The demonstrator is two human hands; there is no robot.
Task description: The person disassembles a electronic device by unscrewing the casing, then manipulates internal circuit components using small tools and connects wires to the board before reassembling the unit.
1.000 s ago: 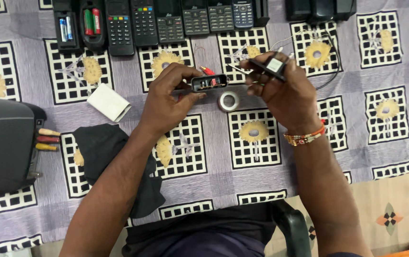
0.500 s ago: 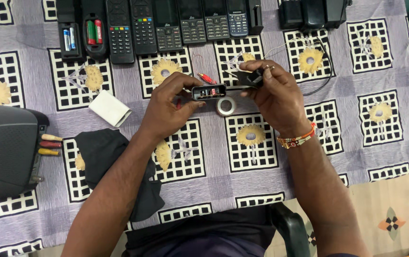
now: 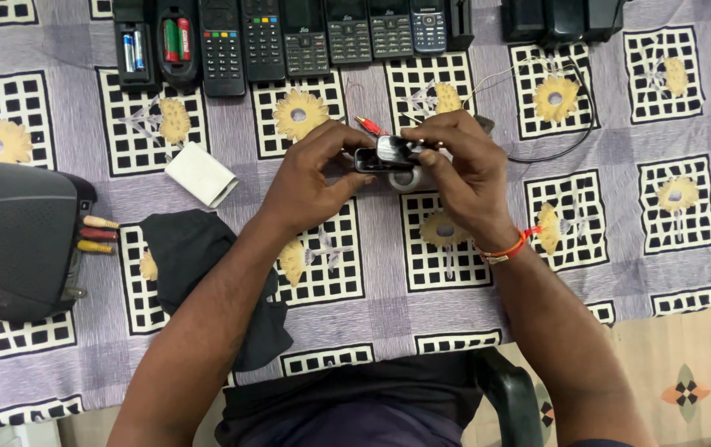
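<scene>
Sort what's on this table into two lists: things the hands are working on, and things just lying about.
In hand:
left hand
right hand
small black device, held by both
roll of tape beneath it
red clip beside it

Lying about:
remotes
keypad phones
white box
black cloth
black case

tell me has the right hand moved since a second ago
Yes. The right hand has moved left toward the left hand, now over the small black device above the round tape roll.
</scene>
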